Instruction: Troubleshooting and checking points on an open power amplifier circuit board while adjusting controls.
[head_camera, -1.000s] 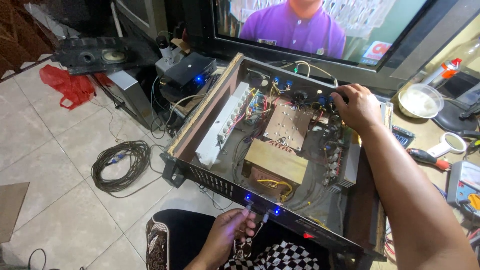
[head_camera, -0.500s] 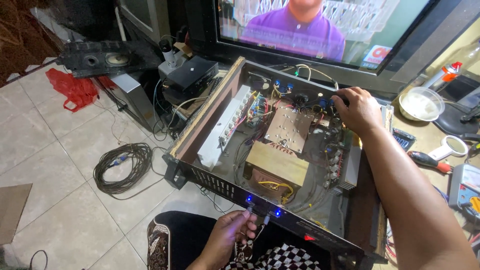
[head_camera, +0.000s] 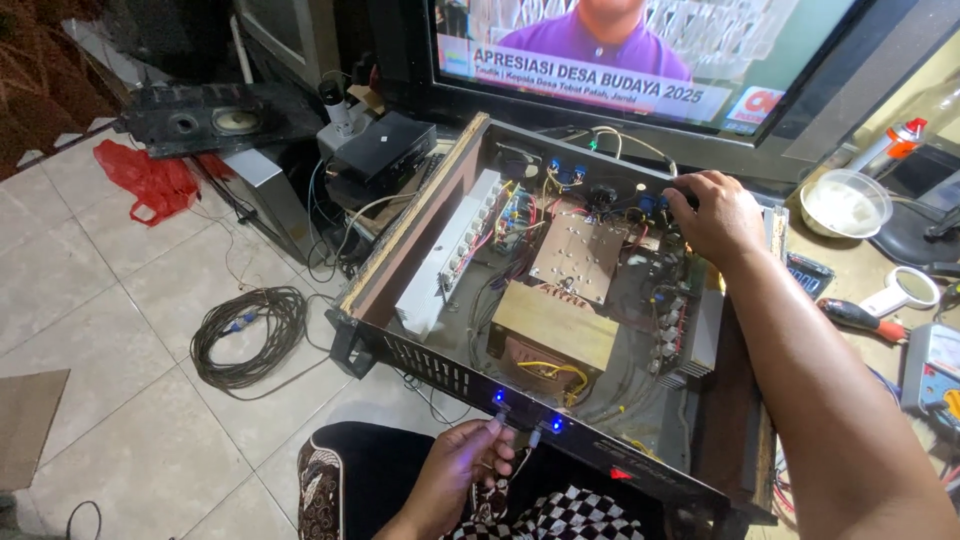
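Observation:
An opened black amplifier chassis (head_camera: 420, 355) lies across my lap, its circuit boards, a perforated metal plate (head_camera: 580, 255) and a boxy transformer (head_camera: 555, 330) exposed. My left hand (head_camera: 455, 470) is below the front panel, its fingertips pinching a small knob beside two lit blue lights (head_camera: 498, 398). My right hand (head_camera: 715, 215) reaches over the far right corner of the chassis, fingers curled down onto parts at the rear edge; what it touches is hidden under the fingers.
A large switched-on television (head_camera: 640, 60) stands right behind the chassis. On the tiled floor at left lie a coiled cable (head_camera: 245, 335), a red bag (head_camera: 150, 180) and a black speaker panel (head_camera: 215, 120). A white bowl (head_camera: 845, 205), a screwdriver (head_camera: 860, 318) and a meter (head_camera: 935, 365) sit at right.
My view has shifted slightly. Both hands stay where they were, the left at the front panel knob and the right at the rear corner.

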